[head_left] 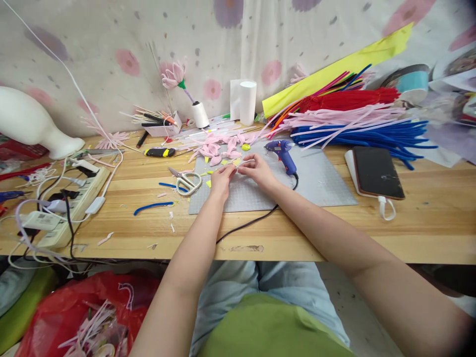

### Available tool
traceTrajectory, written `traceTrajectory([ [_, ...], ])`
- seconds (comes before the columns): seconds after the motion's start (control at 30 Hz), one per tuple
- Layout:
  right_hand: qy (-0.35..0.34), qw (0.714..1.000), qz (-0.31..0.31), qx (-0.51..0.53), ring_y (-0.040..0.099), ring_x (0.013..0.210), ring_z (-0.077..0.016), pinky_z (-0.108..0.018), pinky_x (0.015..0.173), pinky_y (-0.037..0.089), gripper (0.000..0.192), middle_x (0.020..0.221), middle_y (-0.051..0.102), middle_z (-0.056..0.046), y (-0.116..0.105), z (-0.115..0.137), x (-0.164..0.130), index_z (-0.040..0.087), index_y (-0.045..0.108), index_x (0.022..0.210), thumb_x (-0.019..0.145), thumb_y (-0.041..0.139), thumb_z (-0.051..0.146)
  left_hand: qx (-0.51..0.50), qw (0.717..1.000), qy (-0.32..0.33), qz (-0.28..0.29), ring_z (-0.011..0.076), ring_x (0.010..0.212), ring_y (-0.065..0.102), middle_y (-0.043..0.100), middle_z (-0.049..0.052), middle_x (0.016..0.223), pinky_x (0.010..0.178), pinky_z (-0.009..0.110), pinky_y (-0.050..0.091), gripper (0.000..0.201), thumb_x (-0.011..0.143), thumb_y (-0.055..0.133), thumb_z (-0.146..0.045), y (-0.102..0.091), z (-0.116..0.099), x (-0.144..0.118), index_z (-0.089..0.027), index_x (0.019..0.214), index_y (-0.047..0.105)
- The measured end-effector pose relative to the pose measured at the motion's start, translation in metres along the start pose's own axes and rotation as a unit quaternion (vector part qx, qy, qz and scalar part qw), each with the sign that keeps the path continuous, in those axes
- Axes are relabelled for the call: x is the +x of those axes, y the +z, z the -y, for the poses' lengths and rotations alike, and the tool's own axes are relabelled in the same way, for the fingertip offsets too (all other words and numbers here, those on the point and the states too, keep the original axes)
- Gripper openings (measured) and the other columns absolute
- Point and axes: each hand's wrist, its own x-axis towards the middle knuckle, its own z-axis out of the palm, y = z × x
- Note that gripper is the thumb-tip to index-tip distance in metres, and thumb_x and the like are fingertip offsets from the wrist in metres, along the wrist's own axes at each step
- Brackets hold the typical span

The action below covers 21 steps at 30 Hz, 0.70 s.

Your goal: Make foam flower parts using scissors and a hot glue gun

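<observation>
My left hand point(222, 179) and my right hand point(257, 171) meet over a grey cutting mat point(320, 183) on the wooden table. Between their fingertips they pinch a small pale pink pipe-cleaner piece point(238, 163). Pink petal shapes point(219, 151) lie just beyond the hands. A blue glue gun point(283, 152) stands on the mat to the right of my right hand, its black cord running off the table's front edge. White-handled scissors point(187, 182) lie left of my left hand.
Bundles of blue, pink and red pipe cleaners point(353, 126) fill the back right. A black phone point(377, 172) lies at the right, a power strip point(70, 203) with cables at the left. A finished pink flower point(173, 77) stands at the back. A red bag point(82, 312) sits below.
</observation>
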Motion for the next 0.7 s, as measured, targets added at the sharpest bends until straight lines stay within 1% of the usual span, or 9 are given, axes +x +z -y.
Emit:
traceTrajectory([
  [0.2, -0.005, 1.0, -0.016, 0.007, 0.059, 0.062, -0.0108, -0.032, 0.071, 0.049, 0.047, 0.067, 0.062, 0.007, 0.001, -0.0012, -0.0004, 0.023, 0.041, 0.088, 0.054, 0.072, 0.03, 0.031, 0.999, -0.005, 0.018, 0.0147, 0.079, 0.063, 0.064, 0.001, 0.062, 0.086, 0.031, 0.046, 0.012, 0.052, 0.076, -0.018, -0.0008, 0.001, -0.0025, -0.014, 0.055, 0.065],
  [0.37, -0.004, 0.999, -0.032, 0.022, 0.059, 0.064, -0.0109, -0.033, 0.073, 0.05, 0.051, 0.067, 0.06, 0.007, 0.0007, -0.0007, 0.0003, 0.023, 0.038, 0.088, 0.052, 0.073, 0.03, 0.031, 0.999, 0.002, 0.011, 0.0109, 0.07, 0.061, 0.065, 0.0, 0.061, 0.084, 0.029, 0.047, 0.012, 0.05, 0.076, -0.018, 0.0, 0.0012, -0.0035, -0.015, 0.055, 0.065],
  [0.47, -0.001, 0.999, -0.038, 0.037, 0.058, 0.066, -0.0103, -0.032, 0.072, 0.05, 0.053, 0.072, 0.06, 0.007, -0.0001, 0.0013, -0.0002, 0.024, 0.037, 0.088, 0.051, 0.074, 0.028, 0.032, 0.999, 0.001, 0.006, 0.0103, 0.068, 0.06, 0.065, 0.0, 0.061, 0.086, 0.03, 0.047, 0.011, 0.052, 0.076, -0.016, 0.0014, 0.0007, -0.0035, -0.014, 0.055, 0.066],
  [0.57, -0.004, 0.998, -0.034, 0.048, 0.057, 0.067, -0.0099, -0.031, 0.072, 0.049, 0.051, 0.075, 0.058, 0.006, -0.0004, 0.0029, -0.0008, 0.024, 0.038, 0.089, 0.052, 0.073, 0.028, 0.032, 0.999, -0.007, -0.001, 0.0131, 0.075, 0.062, 0.065, 0.002, 0.062, 0.088, 0.032, 0.046, 0.01, 0.053, 0.075, -0.014, 0.0031, 0.0001, -0.0041, -0.014, 0.055, 0.066],
  [0.7, -0.01, 0.998, -0.04, 0.04, 0.055, 0.065, -0.0098, -0.03, 0.07, 0.048, 0.047, 0.071, 0.056, 0.007, -0.0004, 0.0037, -0.0007, 0.024, 0.04, 0.087, 0.053, 0.072, 0.031, 0.036, 0.999, -0.015, -0.001, 0.0178, 0.086, 0.063, 0.065, 0.002, 0.063, 0.09, 0.035, 0.045, 0.01, 0.053, 0.075, -0.013, 0.0035, -0.0008, -0.0049, -0.014, 0.055, 0.065],
])
